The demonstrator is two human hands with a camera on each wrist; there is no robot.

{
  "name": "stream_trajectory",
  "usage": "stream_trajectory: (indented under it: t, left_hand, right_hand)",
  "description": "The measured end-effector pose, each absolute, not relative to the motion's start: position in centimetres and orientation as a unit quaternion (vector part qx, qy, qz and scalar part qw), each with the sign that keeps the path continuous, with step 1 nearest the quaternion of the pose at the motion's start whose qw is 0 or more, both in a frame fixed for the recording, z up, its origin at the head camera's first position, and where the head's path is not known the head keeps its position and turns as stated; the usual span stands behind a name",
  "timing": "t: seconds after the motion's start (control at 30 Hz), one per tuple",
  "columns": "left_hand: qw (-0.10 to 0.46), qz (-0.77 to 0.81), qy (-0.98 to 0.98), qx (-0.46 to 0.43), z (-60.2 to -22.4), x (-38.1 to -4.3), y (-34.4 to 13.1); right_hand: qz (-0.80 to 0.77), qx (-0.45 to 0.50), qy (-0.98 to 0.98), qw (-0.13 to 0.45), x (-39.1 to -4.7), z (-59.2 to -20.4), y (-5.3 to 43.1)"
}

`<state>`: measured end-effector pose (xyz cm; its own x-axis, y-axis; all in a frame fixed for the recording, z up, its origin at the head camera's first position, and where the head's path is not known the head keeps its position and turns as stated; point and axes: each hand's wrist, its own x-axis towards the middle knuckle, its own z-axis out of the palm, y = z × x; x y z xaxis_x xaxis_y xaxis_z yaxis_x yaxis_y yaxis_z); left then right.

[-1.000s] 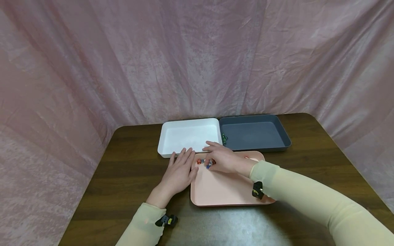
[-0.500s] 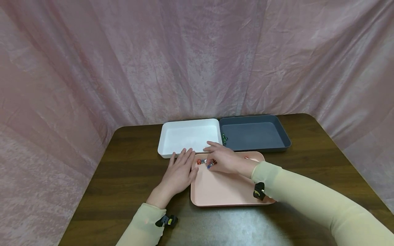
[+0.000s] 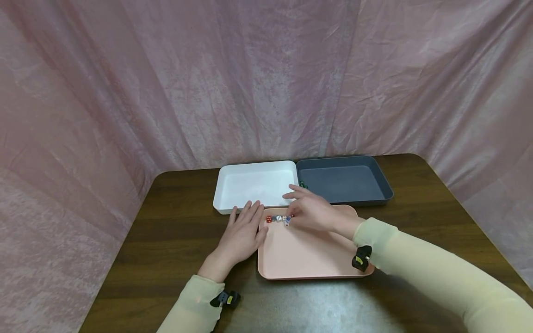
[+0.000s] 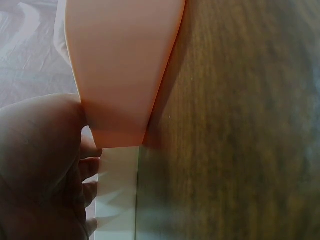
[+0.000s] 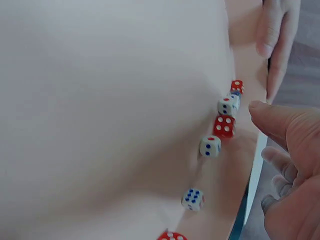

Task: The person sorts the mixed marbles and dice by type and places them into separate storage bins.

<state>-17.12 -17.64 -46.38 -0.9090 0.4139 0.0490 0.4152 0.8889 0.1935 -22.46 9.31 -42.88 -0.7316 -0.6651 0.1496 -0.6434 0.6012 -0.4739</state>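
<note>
A pink tray (image 3: 308, 256) lies in front of me with several red and white dice near its back edge. My left hand (image 3: 239, 236) rests flat, fingers spread, along its left rim; the left wrist view shows its fingers beside the white tray (image 4: 117, 200). Over the dice row, my right hand (image 3: 314, 212) reaches from the right, with no die showing between thumb and fingers. In the right wrist view its thumb (image 5: 275, 117) points toward a white die (image 5: 226, 106). A red die (image 5: 224, 126) and another white die (image 5: 210, 146) lie close by. Its index finger is hidden there.
Behind the pink tray stand the white tray (image 3: 254, 182) and a dark grey tray (image 3: 343, 178), side by side. Small green pieces (image 3: 302, 185) lie at the grey tray's left end. All rest on a wooden table (image 3: 179, 212) before a pink curtain (image 3: 266, 92).
My right hand has shifted right and slightly back, away from the blue-marked die it was touching, uncovering more dice. The left hand has stayed in place.
</note>
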Motion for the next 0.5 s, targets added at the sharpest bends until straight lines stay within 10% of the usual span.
stream_trajectory:
  t: [0.5]
  left_hand:
    - [0.007, -0.102, -0.97, -0.22, -46.3, -17.1, -17.7]
  right_hand:
    - [-0.281, -0.306, 0.909, 0.015, -23.0, -41.0, 12.3]
